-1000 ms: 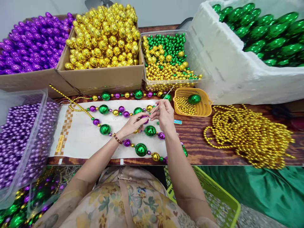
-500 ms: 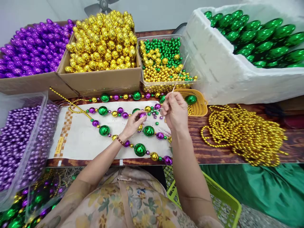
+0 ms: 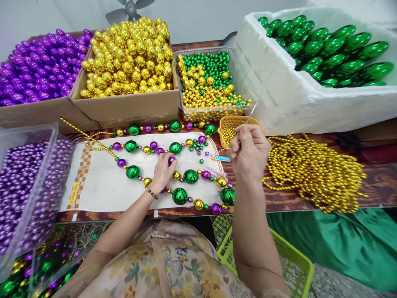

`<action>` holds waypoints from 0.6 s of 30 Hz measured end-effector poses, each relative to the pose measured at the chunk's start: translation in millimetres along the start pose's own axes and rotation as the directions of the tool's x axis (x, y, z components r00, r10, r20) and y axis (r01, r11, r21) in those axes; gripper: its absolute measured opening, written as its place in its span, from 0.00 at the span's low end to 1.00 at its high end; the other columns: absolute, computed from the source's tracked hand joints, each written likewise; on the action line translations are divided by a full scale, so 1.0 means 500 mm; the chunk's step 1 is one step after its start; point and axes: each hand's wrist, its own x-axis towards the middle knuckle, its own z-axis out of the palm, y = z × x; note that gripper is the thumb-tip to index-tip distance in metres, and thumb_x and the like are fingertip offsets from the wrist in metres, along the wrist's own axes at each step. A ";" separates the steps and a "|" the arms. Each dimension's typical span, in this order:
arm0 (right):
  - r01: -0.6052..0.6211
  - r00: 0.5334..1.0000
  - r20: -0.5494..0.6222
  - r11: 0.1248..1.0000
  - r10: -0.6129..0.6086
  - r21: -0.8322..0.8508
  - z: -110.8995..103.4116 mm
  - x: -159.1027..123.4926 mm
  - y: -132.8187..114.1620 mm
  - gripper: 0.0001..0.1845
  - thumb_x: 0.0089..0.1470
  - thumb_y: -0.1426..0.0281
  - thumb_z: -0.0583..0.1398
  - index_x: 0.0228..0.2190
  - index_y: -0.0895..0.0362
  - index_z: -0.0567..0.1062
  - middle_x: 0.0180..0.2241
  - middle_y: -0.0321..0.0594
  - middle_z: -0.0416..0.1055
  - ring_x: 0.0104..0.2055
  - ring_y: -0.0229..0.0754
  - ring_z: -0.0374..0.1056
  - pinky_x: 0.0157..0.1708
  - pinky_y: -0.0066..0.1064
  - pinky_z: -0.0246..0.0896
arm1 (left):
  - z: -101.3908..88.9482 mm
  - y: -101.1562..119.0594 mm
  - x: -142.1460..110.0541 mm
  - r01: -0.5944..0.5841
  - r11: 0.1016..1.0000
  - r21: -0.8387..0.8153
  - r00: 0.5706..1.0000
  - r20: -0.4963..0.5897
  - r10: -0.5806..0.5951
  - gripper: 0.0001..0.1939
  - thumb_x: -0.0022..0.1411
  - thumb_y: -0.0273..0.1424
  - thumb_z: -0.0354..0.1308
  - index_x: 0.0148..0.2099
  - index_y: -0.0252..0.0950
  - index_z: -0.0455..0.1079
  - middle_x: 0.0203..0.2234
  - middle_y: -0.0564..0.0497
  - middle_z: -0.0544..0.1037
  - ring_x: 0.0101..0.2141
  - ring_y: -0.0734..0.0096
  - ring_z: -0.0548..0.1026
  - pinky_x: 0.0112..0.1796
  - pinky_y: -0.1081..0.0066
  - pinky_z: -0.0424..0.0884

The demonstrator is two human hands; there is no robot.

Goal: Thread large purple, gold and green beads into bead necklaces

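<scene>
My left hand (image 3: 163,171) is over the white cloth (image 3: 102,186), its fingers closed around a shiny purple bead (image 3: 171,159). To the right, above the table, my right hand (image 3: 250,151) pinches a thin pale string (image 3: 253,111), which sticks up past the fingers and also trails out to the left. Strands of green, purple and gold beads lie across the cloth, with a large green bead (image 3: 190,176) right of my left hand. Several small loose beads (image 3: 198,145) rest near the cloth's far right corner. A blue label (image 3: 221,158) shows beside my right hand.
Boxes of purple beads (image 3: 40,70) and gold beads (image 3: 127,62) stand at the back. Beside them are a clear tub (image 3: 214,109) and a foam box (image 3: 279,99) of green beads. An orange basket (image 3: 225,121) sits behind my right hand; gold bead chains (image 3: 319,174) lie right.
My right hand has moved right with the string, and my left hand has moved left and slightly nearer with the purple bead. The blue label has come into view. The camera view has shifted slightly.
</scene>
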 end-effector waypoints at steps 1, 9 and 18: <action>-0.018 1.000 -0.015 1.000 0.018 -0.007 -0.007 -0.002 0.014 0.17 0.56 0.55 0.66 0.29 0.54 0.70 0.14 0.24 0.57 0.13 0.27 0.50 0.11 0.20 0.45 | -0.005 -0.001 -0.003 0.004 0.998 0.063 0.999 0.034 -0.006 0.13 0.68 0.34 0.54 0.51 0.36 0.71 0.43 0.43 0.70 0.45 0.58 0.71 0.49 0.61 0.68; -0.154 0.985 -0.080 0.988 0.153 -0.011 -0.056 -0.038 0.080 0.15 0.59 0.55 0.62 0.32 0.54 0.70 0.15 0.24 0.61 0.13 0.28 0.52 0.12 0.20 0.46 | -0.041 0.031 -0.019 0.038 0.839 0.543 0.985 0.123 -0.124 0.19 0.70 0.42 0.51 0.56 0.39 0.70 0.51 0.41 0.69 0.40 0.58 0.77 0.37 0.62 0.72; -0.230 0.972 0.038 0.973 0.230 -0.008 -0.053 -0.172 0.111 0.10 0.64 0.64 0.57 0.43 0.54 0.74 0.24 0.29 0.69 0.23 0.33 0.66 0.25 0.25 0.65 | 0.063 0.176 0.140 -0.590 0.704 0.396 0.806 0.232 0.545 0.12 0.71 0.33 0.50 0.46 0.34 0.74 0.40 0.44 0.75 0.43 0.61 0.71 0.47 0.62 0.69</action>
